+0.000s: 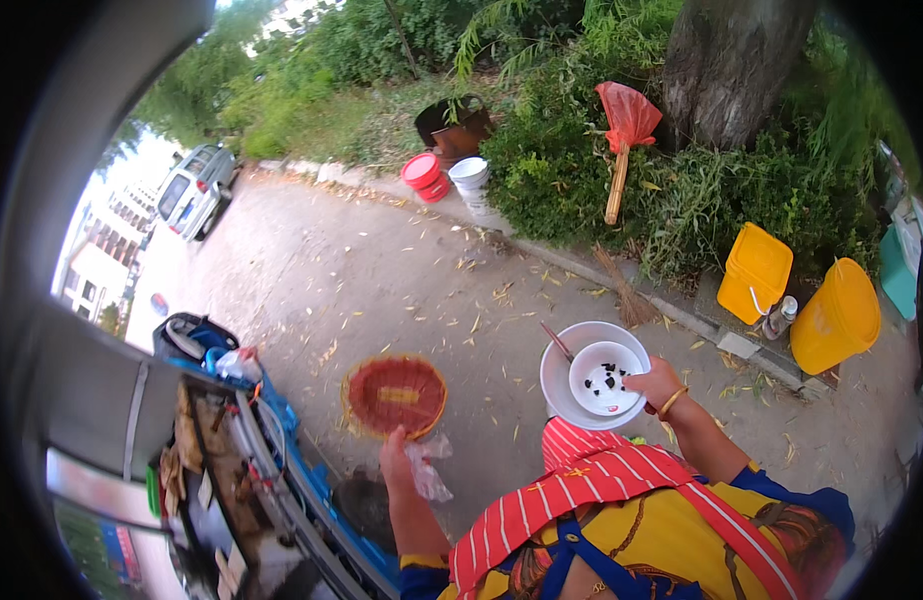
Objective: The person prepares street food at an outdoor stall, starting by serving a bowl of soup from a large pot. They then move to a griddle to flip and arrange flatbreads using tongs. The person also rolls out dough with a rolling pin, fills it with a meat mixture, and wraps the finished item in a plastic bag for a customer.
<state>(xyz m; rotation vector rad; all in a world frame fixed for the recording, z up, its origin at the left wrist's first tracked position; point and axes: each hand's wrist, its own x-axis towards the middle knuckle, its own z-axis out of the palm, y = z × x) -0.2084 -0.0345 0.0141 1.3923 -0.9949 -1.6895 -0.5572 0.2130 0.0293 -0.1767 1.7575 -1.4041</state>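
My left hand grips the near rim of a round red basket with a yellowish edge and a yellow patch in its middle. A crumpled clear plastic bag hangs at the same hand. My right hand holds a large white bowl with a smaller white bowl nested inside, the thumb over the rims. Several small black pieces and a small red-marked item lie in the smaller bowl. A thin reddish-brown stick or handle leans out of the large bowl at its left.
A cart with metal rails and a blue side stands at the left. Along the curb are a red bucket, white buckets, a twig broom, yellow containers and a bottle. A car stands farther off.
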